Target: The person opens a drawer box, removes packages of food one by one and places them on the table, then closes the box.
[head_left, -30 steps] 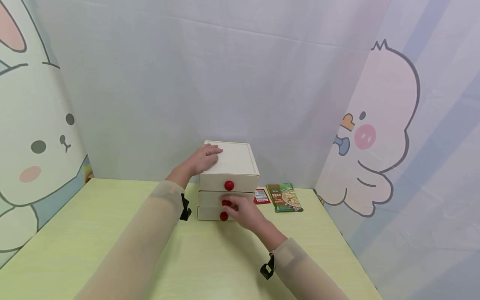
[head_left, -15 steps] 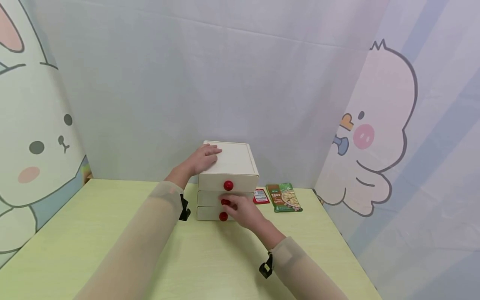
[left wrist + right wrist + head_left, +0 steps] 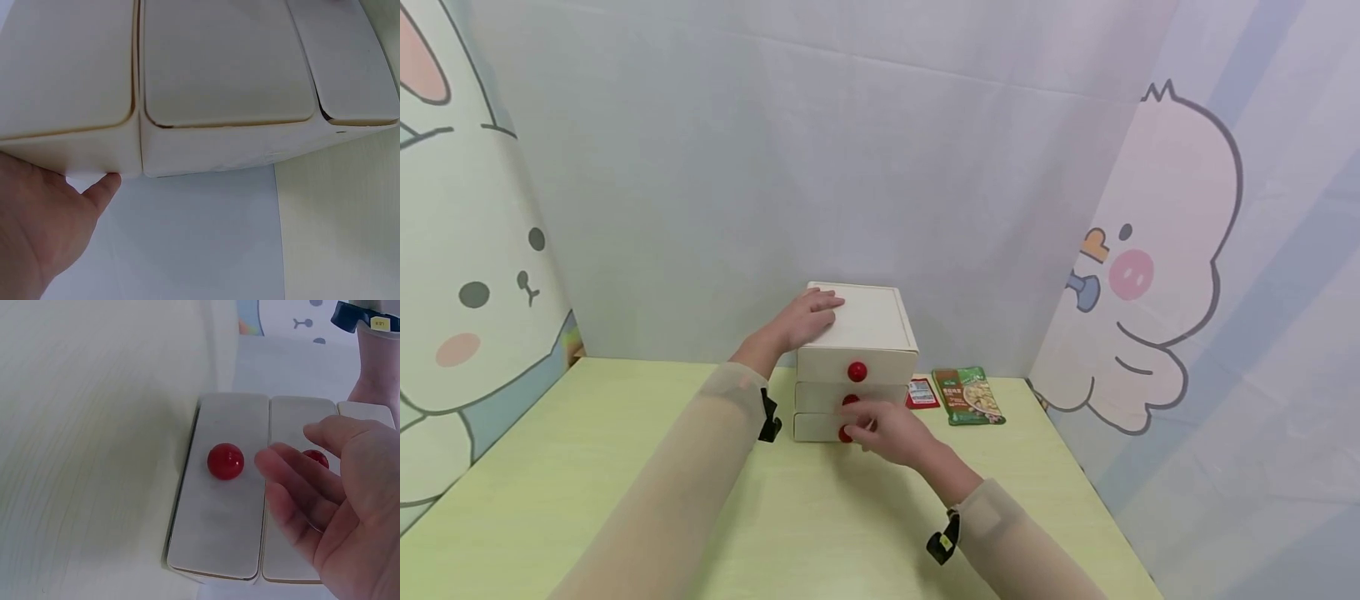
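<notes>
While your left hand [image 3: 803, 321] rests outspread on the smooth cream three-drawer box [image 3: 874, 321] on the table [image 3: 587, 467], your right hand [image 3: 891, 429] is empty, loosely bent, just beside the glossy round bottom knob [image 3: 225, 461]; print on the green-brown packet [image 3: 968, 396] too small to read

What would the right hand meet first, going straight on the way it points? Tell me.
Likely the lowest red knob, by the fingertips in the right wrist view; depth is unclear, so the bottom drawer front might come first.
</notes>
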`<state>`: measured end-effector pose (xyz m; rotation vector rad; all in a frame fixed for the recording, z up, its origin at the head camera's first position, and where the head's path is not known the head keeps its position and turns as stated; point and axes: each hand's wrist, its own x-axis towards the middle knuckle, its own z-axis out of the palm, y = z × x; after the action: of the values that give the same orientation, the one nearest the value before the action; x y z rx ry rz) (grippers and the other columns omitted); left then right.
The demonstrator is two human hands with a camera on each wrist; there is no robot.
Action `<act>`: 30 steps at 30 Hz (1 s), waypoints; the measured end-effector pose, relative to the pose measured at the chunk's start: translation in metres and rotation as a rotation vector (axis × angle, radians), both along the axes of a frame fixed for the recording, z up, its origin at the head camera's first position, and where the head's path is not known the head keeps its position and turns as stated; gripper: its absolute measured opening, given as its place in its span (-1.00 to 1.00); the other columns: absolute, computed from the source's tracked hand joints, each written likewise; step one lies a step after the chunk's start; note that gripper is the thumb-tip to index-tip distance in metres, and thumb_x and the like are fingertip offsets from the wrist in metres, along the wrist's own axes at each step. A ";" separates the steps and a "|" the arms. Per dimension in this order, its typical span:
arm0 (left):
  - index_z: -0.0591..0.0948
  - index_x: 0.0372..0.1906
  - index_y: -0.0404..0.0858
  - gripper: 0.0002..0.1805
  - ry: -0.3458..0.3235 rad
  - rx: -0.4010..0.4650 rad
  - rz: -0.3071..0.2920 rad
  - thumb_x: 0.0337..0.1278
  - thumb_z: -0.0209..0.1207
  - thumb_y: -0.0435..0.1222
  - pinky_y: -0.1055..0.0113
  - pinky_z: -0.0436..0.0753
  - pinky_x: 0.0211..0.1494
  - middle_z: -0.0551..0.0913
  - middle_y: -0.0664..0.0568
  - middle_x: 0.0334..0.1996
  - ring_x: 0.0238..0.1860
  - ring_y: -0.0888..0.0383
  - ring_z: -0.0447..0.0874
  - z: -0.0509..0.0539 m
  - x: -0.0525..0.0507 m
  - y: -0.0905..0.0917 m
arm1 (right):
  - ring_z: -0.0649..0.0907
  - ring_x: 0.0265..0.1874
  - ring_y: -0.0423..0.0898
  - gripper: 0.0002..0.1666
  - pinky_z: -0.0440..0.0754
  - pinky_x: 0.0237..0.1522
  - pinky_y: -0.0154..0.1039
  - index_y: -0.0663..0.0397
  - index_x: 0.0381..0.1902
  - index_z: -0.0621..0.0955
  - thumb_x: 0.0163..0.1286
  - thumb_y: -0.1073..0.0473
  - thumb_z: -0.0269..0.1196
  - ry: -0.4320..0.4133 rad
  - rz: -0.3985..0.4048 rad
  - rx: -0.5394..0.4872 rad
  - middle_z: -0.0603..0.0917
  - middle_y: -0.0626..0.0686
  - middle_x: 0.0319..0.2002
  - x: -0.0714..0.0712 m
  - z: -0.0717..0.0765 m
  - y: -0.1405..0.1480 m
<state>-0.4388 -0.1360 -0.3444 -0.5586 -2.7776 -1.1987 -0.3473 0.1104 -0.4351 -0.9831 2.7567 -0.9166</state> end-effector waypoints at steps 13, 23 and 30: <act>0.41 0.69 -0.12 -0.36 -0.043 -0.067 -0.010 0.68 -0.18 -0.07 -0.27 -0.16 0.84 0.12 -0.05 0.81 0.86 -0.11 -0.27 0.007 -0.003 0.000 | 0.66 -0.47 -0.28 -0.63 0.67 -0.36 -0.36 -0.06 0.25 0.79 0.53 0.14 0.42 -0.056 -0.015 0.160 0.78 -0.13 -0.36 -0.010 -0.024 0.000; 0.44 0.67 -0.12 -0.36 -0.050 -0.093 -0.011 0.68 -0.19 -0.06 -0.25 -0.11 0.84 0.14 -0.06 0.80 0.85 -0.12 -0.25 0.014 -0.003 0.000 | 0.62 -0.26 -0.24 -0.70 0.65 -0.22 -0.37 0.02 0.14 0.84 0.50 0.20 0.45 -0.027 -0.042 0.092 0.82 -0.03 -0.13 -0.020 -0.036 -0.009; 0.44 0.67 -0.11 -0.37 -0.050 -0.109 -0.010 0.70 -0.20 -0.05 -0.25 -0.06 0.84 0.15 -0.04 0.80 0.85 -0.11 -0.25 0.013 -0.003 -0.002 | 0.61 -0.26 -0.26 -0.74 0.63 -0.19 -0.39 0.01 0.10 0.86 0.51 0.17 0.47 -0.005 -0.061 0.080 0.86 -0.05 -0.10 -0.022 -0.040 -0.013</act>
<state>-0.4423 -0.1379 -0.3314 -0.5591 -2.8994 -1.0834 -0.3697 0.0973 -0.4752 -0.8877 2.8095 -0.8076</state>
